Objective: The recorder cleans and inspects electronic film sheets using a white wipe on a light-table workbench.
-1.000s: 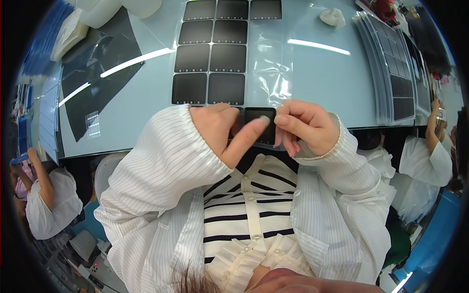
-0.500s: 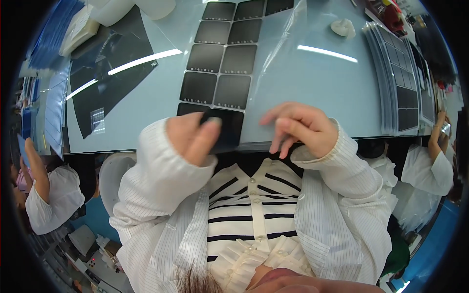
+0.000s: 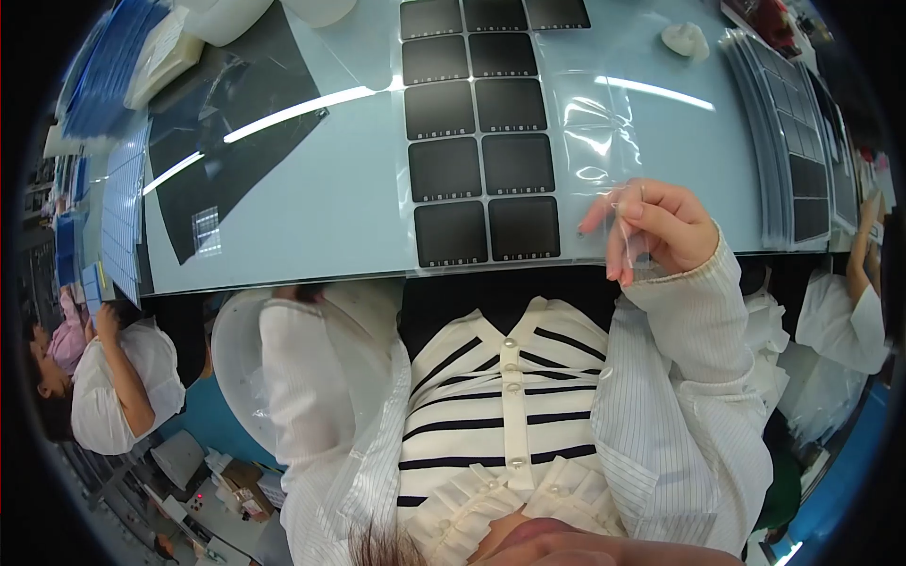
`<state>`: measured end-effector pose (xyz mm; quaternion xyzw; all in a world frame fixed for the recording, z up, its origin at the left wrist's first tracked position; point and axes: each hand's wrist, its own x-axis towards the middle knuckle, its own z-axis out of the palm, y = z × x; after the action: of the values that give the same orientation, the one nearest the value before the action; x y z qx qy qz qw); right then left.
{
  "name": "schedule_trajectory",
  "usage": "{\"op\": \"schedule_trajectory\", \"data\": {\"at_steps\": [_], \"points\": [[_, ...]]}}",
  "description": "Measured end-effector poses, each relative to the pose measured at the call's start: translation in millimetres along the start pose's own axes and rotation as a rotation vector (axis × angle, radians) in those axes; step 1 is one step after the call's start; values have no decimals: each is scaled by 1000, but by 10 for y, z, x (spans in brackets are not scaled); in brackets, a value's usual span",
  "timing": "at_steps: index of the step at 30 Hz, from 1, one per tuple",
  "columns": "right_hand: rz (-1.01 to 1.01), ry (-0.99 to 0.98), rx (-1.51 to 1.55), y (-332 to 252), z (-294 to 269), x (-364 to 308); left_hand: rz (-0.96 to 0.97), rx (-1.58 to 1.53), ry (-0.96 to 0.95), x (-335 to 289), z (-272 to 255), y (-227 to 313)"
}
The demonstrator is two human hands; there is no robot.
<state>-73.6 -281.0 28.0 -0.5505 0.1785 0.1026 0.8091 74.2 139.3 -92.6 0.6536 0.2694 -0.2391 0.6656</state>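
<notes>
A sheet of dark rounded rectangular panels (image 3: 457,169) in two columns lies on the table, running from the front edge away from me. To its right, a wrinkled clear film (image 3: 593,141) catches the light. My right hand (image 3: 665,226) pinches the near part of this film between thumb and fingers, just right of the nearest panels. My left hand (image 3: 298,293) is lowered at the front table edge, beside a whitish bin (image 3: 243,377). It is mostly hidden and blurred, so its fingers do not show.
A black sheet (image 3: 231,132) lies at the left under glare. Clear-sleeved panel sheets (image 3: 769,141) are stacked at the right. A small white lump (image 3: 685,41) sits at the back right. Blue sheets (image 3: 109,71) stand at the far left. Co-workers (image 3: 127,382) sit on both sides.
My left hand has left the panels and dropped below the table edge, uncovering the nearest row. My right hand has moved right and now pinches the clear film.
</notes>
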Motion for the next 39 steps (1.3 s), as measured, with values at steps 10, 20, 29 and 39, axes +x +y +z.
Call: {"op": "schedule_trajectory", "data": {"at_steps": [10, 20, 29, 39], "points": [[-15, -18, -18, 37, -3, -48, 22, 173, -800, -70, 264, -117], [80, -336, -36, 194, -86, -297, 127, 286, -1463, -424, 973, 185], [73, -321, -16, 150, -190, -383, 254, 604, -806, -942, 1139, 543], [-107, 94, -190, -199, -286, 35, 366, 583, -761, -1151, 1368, 798]]}}
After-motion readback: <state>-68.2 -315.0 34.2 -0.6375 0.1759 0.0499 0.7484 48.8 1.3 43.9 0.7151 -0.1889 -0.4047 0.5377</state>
